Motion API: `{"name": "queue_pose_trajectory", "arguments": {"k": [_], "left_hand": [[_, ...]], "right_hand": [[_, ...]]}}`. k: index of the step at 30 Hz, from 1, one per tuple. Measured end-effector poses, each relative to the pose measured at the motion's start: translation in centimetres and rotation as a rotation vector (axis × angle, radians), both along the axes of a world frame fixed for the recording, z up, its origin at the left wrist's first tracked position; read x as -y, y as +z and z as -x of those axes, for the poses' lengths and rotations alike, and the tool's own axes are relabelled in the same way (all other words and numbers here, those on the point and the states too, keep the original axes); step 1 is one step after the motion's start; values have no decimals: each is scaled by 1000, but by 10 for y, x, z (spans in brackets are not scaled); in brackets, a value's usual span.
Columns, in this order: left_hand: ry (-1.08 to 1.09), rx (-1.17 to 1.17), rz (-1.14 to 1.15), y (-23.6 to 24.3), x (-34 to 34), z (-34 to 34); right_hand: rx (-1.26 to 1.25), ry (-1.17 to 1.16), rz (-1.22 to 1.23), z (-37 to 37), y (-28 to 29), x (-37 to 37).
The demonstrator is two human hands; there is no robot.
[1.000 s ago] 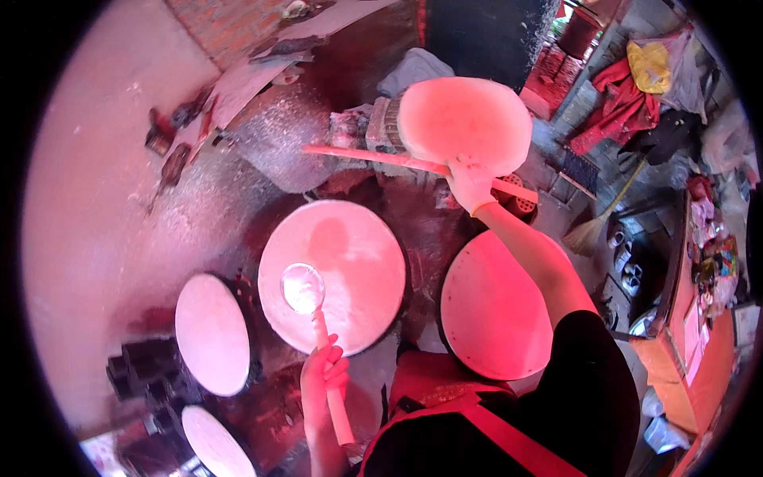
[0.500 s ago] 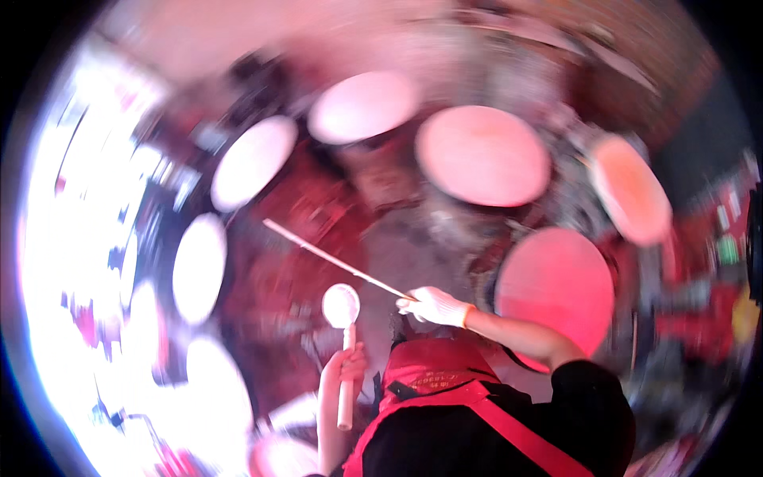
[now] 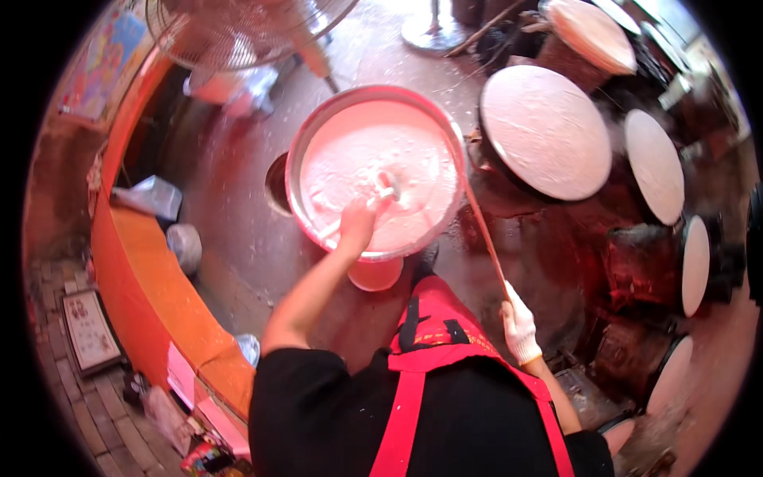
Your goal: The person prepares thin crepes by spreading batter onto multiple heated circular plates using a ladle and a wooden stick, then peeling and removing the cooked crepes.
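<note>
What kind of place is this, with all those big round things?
Probably a small food workshop: a big round basin holds pale, batter-like liquid, wide griddle-like plates sit toward the picture's right, and there's a red apron too.

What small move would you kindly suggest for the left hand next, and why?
Perhaps raise the ladle gently: the left hand holds it, and its far end is dipped in the pale liquid within the round tub.

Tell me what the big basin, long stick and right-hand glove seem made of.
Basin: probably metal, smooth; its inner wall looks silvery. Stick: perhaps wood, fairly smooth; its slim shaft looks reddish-brown. Glove: likely knitted fabric, matte, given its snug cuff.
</note>
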State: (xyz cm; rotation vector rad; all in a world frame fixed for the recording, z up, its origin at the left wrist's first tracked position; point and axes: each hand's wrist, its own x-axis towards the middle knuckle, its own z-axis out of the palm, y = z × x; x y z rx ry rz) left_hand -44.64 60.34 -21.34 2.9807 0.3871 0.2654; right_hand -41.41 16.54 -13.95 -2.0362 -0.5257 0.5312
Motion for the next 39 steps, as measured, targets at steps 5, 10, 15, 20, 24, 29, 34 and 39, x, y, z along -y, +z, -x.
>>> {"name": "queue_pose_trajectory", "arguments": {"k": [5,10,15,20,24,29,34,39], "left_hand": [[-128,-83,-65,23,-17,-39],[837,52,1552,-63,38,-78],[935,135,3244,-17,58,-135],[620,397,3158,59,77,-131],[430,547,2911,167,77,-113],[142,615,2533,314,89,-67],[54,648,1929,447,61,-40],[218,347,1396,460,10,-35]], "right_hand": [[288,247,22,-86,13,-116],[289,244,362,-132,-37,-221],[104,262,496,-115,-33,-191],[253,231,322,-77,-1,-129],[346,189,0,-49,32,-111],[408,207,-105,-26,97,-95],[700,107,-385,-31,176,-107],[847,-74,-308,-29,202,-138]]}}
